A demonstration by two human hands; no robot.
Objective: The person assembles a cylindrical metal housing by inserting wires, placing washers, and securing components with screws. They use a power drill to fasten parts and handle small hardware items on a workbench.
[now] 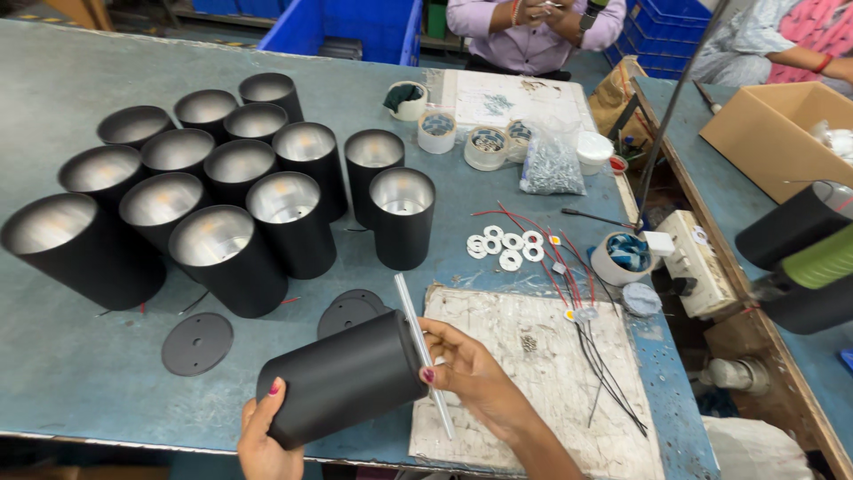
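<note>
Near the worktop's [71, 373] front edge, we cradle a black metal cylinder [345, 378] lying sideways between both hands: left grip [264, 436] cups its base, right grip [471, 373] holds its rim and a thin white rod [423, 352].

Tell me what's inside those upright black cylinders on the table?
The upright black cylinders show shiny silver lining and nothing else that can be made out; their bottoms are mostly in shade. The one held sideways by the left hand and right hand hides its inside.
</note>
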